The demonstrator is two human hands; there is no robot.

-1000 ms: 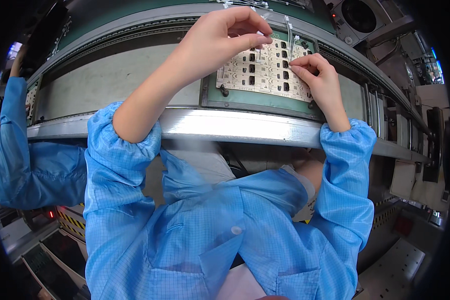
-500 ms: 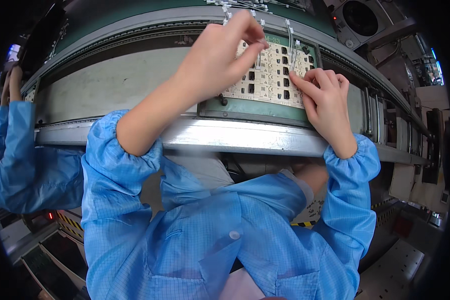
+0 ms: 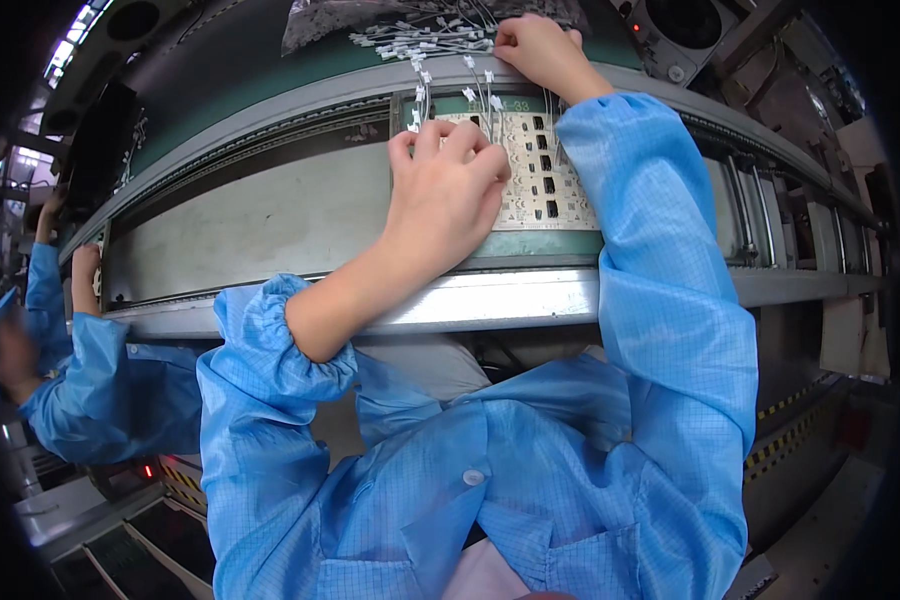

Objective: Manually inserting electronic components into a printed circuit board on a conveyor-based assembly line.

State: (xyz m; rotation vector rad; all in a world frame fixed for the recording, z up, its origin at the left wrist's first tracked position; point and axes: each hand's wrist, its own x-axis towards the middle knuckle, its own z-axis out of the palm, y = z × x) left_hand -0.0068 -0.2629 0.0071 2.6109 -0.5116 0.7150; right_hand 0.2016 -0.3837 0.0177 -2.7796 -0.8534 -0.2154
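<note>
A cream circuit board panel (image 3: 568, 205) with rows of black parts lies in a green carrier (image 3: 540, 243). Over its left part rests my left hand (image 3: 448, 185), fingers curled down with the tips bent out of sight; what they grip, if anything, is hidden. White-ended wire leads (image 3: 420, 95) stand up from the board's far edge, just beyond those fingers. Farther back, my right hand (image 3: 540, 50) is closed at the right end of a pile of wire leads (image 3: 420, 40). Its fingertips touch the pile, but anything between them is too small to make out.
The carrier sits on a conveyor with a near metal rail (image 3: 480, 305). A clear plastic bag (image 3: 320, 25) lies behind the pile on the green surface. At the left, a co-worker in a blue smock (image 3: 100, 390) has both hands at the line. A round-fronted device (image 3: 680, 25) stands back right.
My right hand has left the board and reached back to the pile. My left hand has come down and nearer, onto the board's left part. The view has shifted somewhat.
</note>
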